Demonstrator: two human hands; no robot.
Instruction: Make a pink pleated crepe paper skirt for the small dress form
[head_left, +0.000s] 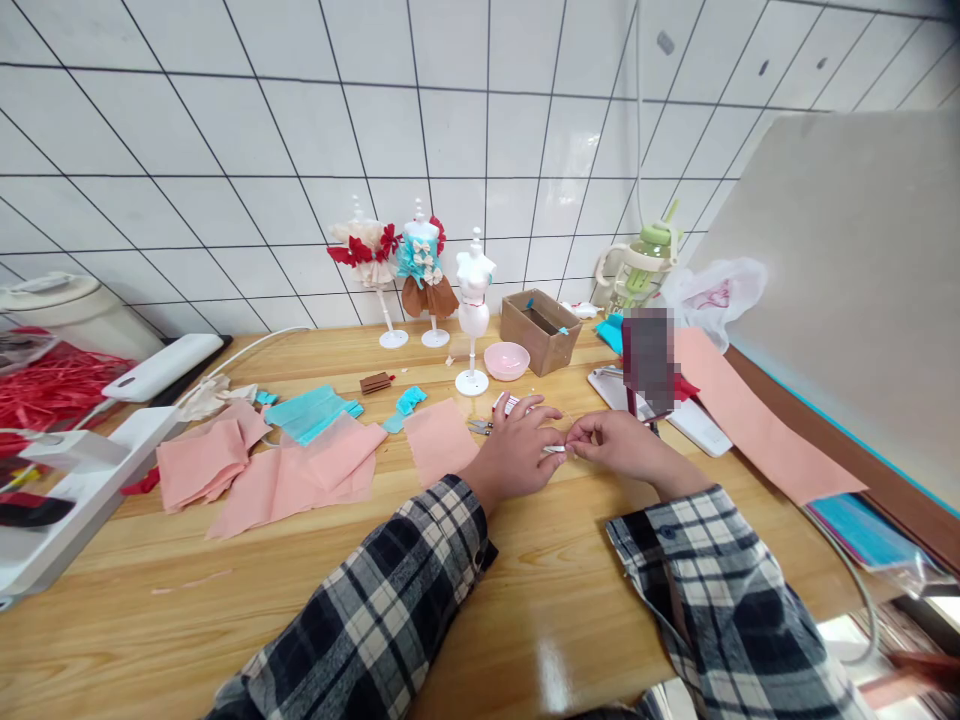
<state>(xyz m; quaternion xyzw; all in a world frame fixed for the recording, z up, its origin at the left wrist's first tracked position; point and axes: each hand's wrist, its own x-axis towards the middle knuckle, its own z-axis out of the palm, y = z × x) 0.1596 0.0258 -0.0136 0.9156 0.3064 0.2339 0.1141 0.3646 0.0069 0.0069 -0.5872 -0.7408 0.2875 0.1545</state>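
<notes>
My left hand (517, 448) is over the wooden table, fingers partly spread, with a small white stick-like piece (554, 449) between thumb and finger. My right hand (616, 444) meets it from the right, thumb and fingertips pinched at the end of that piece; what they pinch is too small to name. Small scissors (480, 427) lie just left of my left hand, beside a partly hidden red-and-white item (510, 404). A pink paper sheet (441, 440) reaches my left wrist. Behind my hands stands a bare white mannequin (474, 290).
Two dressed mannequins (424, 260) stand near the tiled wall. A pink bowl (507, 362), cardboard box (551, 345) and green bottle (646, 262) are behind. Pink and blue papers (307, 412) and a power strip (90, 490) lie left; a phone (649, 360) stands right.
</notes>
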